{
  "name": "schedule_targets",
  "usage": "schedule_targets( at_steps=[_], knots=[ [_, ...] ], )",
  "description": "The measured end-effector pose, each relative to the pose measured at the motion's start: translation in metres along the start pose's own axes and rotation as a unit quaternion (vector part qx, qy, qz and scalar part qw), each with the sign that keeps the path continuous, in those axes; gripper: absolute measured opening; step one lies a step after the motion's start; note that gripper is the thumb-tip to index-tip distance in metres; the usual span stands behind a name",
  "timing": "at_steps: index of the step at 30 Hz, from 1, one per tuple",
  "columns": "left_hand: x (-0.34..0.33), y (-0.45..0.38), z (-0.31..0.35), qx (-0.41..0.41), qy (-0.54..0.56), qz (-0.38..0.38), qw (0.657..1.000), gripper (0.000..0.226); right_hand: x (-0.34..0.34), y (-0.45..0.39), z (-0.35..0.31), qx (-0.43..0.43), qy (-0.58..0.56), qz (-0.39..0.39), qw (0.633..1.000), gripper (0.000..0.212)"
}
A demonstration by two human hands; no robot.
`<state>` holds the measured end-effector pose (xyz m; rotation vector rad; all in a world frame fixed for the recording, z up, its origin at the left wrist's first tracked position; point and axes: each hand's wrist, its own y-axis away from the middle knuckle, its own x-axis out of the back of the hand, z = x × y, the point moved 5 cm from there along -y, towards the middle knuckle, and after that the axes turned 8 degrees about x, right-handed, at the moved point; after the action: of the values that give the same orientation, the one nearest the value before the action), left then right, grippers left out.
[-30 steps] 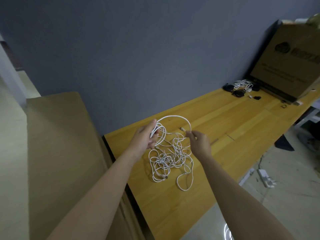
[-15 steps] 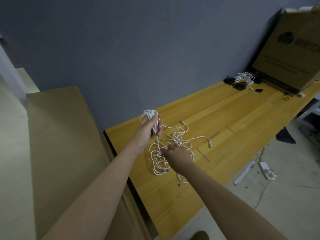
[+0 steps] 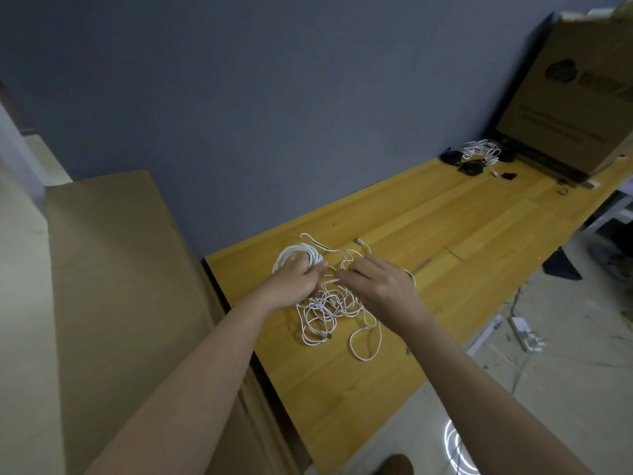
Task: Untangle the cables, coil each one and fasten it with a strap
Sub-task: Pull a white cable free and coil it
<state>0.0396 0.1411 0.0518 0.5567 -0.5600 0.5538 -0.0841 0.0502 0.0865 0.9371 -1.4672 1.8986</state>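
— From the head view, what's held?
— Left hand (image 3: pixel 294 279) grips a white coil (image 3: pixel 297 256) above the table (image 3: pixel 445 221); right hand (image 3: pixel 380 286) fingers pinch a strand from the tangle (image 3: pixel 329 313).
— Best feed slack gently, keeping loops even.

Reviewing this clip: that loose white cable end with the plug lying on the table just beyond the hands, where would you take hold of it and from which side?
Probably pinch the loose cable end just behind its plug, coming from above with the right hand, which is nearest. That stretch lies flat on the wooden table, clear of the tangle. The left hand already grips the coil.
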Motion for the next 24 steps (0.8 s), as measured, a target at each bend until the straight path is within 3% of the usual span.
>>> schedule_targets(
  at_steps=[3,5,8,10,14,15,17,18,20,22,24],
  knots=[
    [-0.005,0.007,0.005,0.001,-0.019,-0.037,0.999,0.054,-0.003,-0.001,0.021,-0.058,0.013,-0.064,0.996,0.019],
    [-0.005,0.011,0.007,-0.004,-0.025,-0.052,0.998,0.062,-0.01,0.001,0.029,-0.074,0.036,-0.129,0.988,0.005],
    [-0.001,0.006,0.003,-0.019,-0.06,-0.007,0.998,0.065,-0.022,0.005,0.035,-0.113,0.063,-0.226,0.965,0.025],
    [0.0,0.008,0.004,-0.033,-0.03,-0.009,0.999,0.052,-0.022,0.005,0.036,-0.139,0.111,-0.249,0.952,0.023],
    [0.0,0.011,0.011,-0.021,0.06,-0.035,0.997,0.054,-0.02,-0.007,0.032,-0.12,0.168,-0.208,0.956,0.016],
    [0.001,0.013,0.013,-0.013,0.094,-0.051,0.994,0.051,-0.021,-0.009,0.032,-0.104,0.146,-0.179,0.967,0.015],
    [0.006,0.02,0.017,-0.008,0.173,-0.094,0.98,0.047,-0.021,-0.008,0.039,-0.146,-0.018,-0.116,0.982,0.015],
    [0.008,0.022,0.019,-0.013,0.207,-0.113,0.972,0.048,-0.019,-0.006,0.042,-0.207,-0.144,-0.089,0.964,0.014],
    [0.011,0.024,0.02,-0.027,0.248,-0.133,0.959,0.053,-0.016,0.001,0.042,-0.339,-0.329,-0.022,0.881,0.019],
    [0.011,0.024,0.02,-0.04,0.272,-0.143,0.951,0.047,-0.017,0.004,0.032,-0.399,-0.396,0.045,0.826,0.022],
    [0.011,0.023,0.023,-0.051,0.305,-0.144,0.94,0.039,-0.027,0.005,0.02,-0.415,-0.428,0.065,0.8,0.018]
  ],
)
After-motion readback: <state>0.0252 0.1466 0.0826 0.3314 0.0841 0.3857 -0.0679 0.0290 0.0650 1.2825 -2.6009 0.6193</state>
